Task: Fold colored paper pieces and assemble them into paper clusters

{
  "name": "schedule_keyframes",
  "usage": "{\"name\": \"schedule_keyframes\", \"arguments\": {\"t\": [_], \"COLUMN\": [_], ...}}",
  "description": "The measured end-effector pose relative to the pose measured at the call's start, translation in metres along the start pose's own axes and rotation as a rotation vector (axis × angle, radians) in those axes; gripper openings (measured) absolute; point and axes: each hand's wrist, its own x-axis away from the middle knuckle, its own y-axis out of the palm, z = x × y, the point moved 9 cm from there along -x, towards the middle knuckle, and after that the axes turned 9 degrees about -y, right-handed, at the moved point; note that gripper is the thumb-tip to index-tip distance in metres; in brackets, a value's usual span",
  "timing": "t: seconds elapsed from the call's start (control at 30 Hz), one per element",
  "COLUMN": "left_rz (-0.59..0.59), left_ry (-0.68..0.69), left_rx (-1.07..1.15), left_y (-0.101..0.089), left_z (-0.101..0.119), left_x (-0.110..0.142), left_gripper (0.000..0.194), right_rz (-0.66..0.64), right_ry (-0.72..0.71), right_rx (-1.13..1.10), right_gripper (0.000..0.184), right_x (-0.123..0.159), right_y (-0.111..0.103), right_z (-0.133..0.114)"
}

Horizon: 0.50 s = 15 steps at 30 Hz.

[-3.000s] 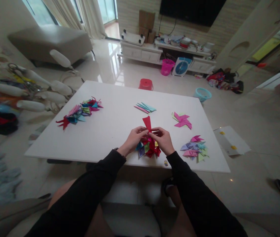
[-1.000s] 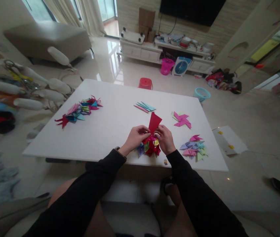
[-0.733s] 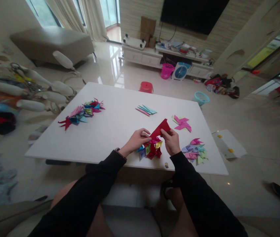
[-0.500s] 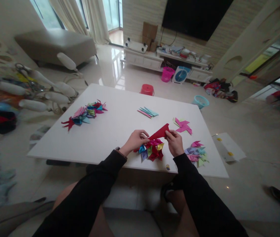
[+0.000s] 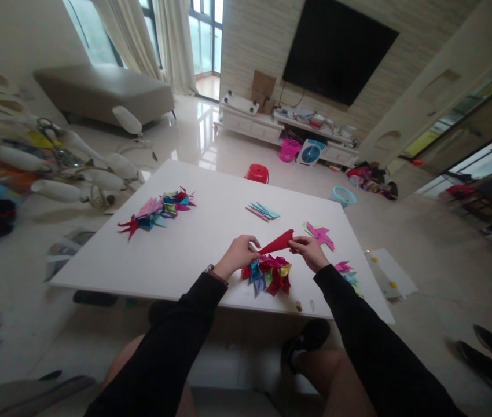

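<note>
Between my hands stretches a folded piece of red paper (image 5: pixel 277 242), narrow at the left and wide at the right. My left hand (image 5: pixel 241 253) pinches its narrow tip. My right hand (image 5: pixel 309 250) grips the wide end between thumb and fingers. Just below the red paper, a pile of colourful folded paper pieces (image 5: pixel 270 277) in red, blue, purple and yellow lies on the white table (image 5: pixel 202 243). Beyond my hands lie slim blue and pink folded paper strips (image 5: pixel 263 211). A pink and green paper pinwheel (image 5: pixel 320 234) rests just past my right hand.
A row of colourful origami (image 5: pixel 157 211) lies at the table's left. More folded pieces (image 5: pixel 348 275) sit partly behind my right forearm. A red bucket (image 5: pixel 257 172) and a light blue basket (image 5: pixel 344 196) stand on the floor beyond the table. White-shaded lamp arms (image 5: pixel 98 174) crowd the left side.
The red paper has swung from upright to slanting right, nearly level. My right hand has moved right to its wide end, while my left stays at the tip. The view has tilted up.
</note>
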Motion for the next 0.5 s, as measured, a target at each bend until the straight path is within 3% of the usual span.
{"name": "schedule_keyframes", "arguments": {"t": [0.1, 0.27, 0.4, 0.5], "left_rz": [0.102, 0.271, 0.304, 0.266], "left_ry": [0.015, 0.081, 0.142, 0.141], "left_rx": [0.021, -0.037, -0.082, -0.140], "left_y": [-0.022, -0.055, -0.056, -0.050], "left_z": [0.002, 0.006, 0.013, 0.014], "left_x": [0.001, 0.005, 0.011, 0.013], "left_gripper": [0.016, 0.021, 0.024, 0.025], "right_rz": [-0.013, 0.193, 0.347, 0.401], "right_ry": [0.040, 0.077, 0.129, 0.159], "right_rx": [-0.015, -0.056, -0.057, -0.057], "right_gripper": [0.040, 0.035, 0.023, 0.034], "right_x": [-0.035, -0.106, -0.149, -0.172], "right_y": [0.009, 0.007, 0.009, 0.021], "right_z": [-0.009, -0.008, 0.015, 0.037]}}
